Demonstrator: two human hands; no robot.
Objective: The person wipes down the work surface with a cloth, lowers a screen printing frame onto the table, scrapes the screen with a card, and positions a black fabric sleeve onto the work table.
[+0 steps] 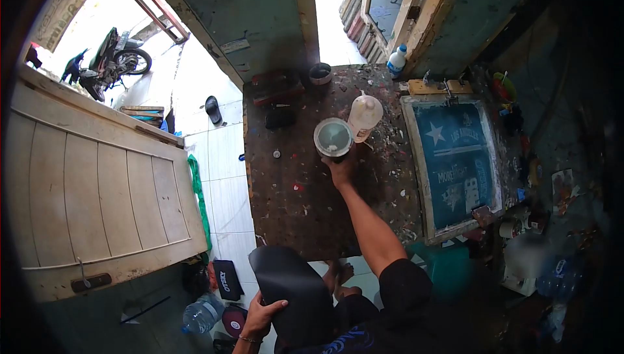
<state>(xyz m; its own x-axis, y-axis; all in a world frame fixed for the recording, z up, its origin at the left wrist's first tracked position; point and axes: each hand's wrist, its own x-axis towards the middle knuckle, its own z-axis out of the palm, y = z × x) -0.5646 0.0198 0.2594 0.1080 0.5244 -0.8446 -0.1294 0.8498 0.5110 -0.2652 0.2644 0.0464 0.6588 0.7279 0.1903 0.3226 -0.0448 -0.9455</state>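
Observation:
My right hand (341,170) reaches out over the worktable (279,204), its fingers closed around the lower side of a round white tub (318,143) with something pale inside. Just beyond the tub stands a whitish plastic squeeze bottle (366,115), upright and smeared. Low in the view, my left hand (260,318) grips the edge of a smooth black piece with a rounded end (292,295), thumb on top. Its exact kind is unclear. The fingers behind it are hidden.
A framed printing screen (455,152) with white lettering lies at the table's right. At the back are a blue-capped bottle (396,62), a small dark bowl (320,73) and a dark red tray (276,88). A wooden door (104,185) stands left; a water bottle (203,314) is on the floor.

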